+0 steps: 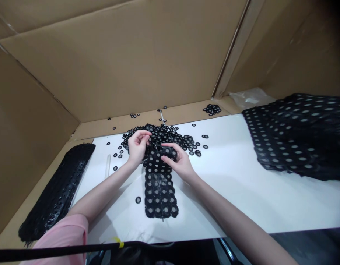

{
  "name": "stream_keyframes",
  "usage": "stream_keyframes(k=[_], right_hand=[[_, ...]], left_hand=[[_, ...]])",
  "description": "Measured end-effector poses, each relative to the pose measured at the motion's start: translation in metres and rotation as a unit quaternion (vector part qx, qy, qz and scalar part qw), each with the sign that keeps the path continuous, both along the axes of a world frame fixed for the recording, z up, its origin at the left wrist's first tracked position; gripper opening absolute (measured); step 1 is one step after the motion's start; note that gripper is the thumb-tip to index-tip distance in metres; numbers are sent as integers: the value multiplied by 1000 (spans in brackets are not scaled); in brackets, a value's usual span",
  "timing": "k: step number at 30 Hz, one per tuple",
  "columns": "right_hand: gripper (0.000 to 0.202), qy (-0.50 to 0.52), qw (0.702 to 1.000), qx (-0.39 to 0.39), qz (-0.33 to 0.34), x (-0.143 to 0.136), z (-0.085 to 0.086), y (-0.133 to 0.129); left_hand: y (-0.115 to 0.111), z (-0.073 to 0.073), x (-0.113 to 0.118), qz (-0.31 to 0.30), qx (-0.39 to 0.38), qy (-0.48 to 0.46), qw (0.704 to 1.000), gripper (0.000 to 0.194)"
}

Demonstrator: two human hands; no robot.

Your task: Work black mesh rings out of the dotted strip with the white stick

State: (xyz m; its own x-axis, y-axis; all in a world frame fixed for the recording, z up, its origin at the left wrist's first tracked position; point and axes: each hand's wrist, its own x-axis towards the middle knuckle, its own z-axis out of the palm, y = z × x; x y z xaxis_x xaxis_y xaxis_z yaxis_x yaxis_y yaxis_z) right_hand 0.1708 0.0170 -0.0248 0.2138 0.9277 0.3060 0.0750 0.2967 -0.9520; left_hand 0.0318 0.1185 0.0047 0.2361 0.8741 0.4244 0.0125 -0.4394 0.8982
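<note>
A strip of black sheet with rows of round holes [160, 191] lies on the white board, its near end flat and its far end curled up. My right hand [181, 162] grips the curled far part between thumb and fingers. Just left of it, my left hand [139, 146] pinches with thumb and forefinger at the strip's far edge; what sits between those fingertips is too small to make out. Behind and around both hands spreads a heap of small black rings [156, 134]. One loose ring [138, 200] rests left of the strip.
A large black perforated sheet [294, 136] covers the right side. At the left lies a long black bundle in clear wrap [59, 187]. A clear stick [108, 165] is beside the heap. Cardboard walls [147, 59] enclose the white board [222, 184]. A small ring pile [212, 109] sits behind.
</note>
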Motion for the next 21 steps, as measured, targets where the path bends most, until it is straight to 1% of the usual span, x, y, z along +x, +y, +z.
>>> stream_keyframes(k=[3,6,7,8,10,12,14,16,19,20,21], right_hand=[[31,-15,1000,13,2,0,-3,-2],[29,-45,999,17,-9,1,-2,-8],[30,-46,999,20,-14,2,0,-10],[32,-40,999,24,-16,2,3,-12],[34,-14,999,32,-11,1,9,-16],[34,8,999,31,-3,0,16,-20],[31,7,999,28,-14,-1,21,-23],[29,-11,999,33,-35,-2,24,-27],[32,-47,996,49,-64,-2,26,-31],[33,-56,995,51,-72,-2,27,-32],[34,-62,994,51,-76,-2,27,-32]], left_hand=[[14,-1,-3,29,8,-14,999,10],[32,3,-13,75,24,-36,996,12],[38,4,-17,83,36,-23,996,13],[42,4,-20,85,61,19,994,14],[48,2,-24,66,111,112,985,13],[49,-2,-25,44,159,201,966,13],[44,-2,-23,39,198,252,947,14],[33,5,-21,31,234,258,937,16],[7,27,-20,-38,277,176,944,17],[-2,36,-20,-66,302,160,937,17],[-11,43,-20,-99,334,163,923,17]])
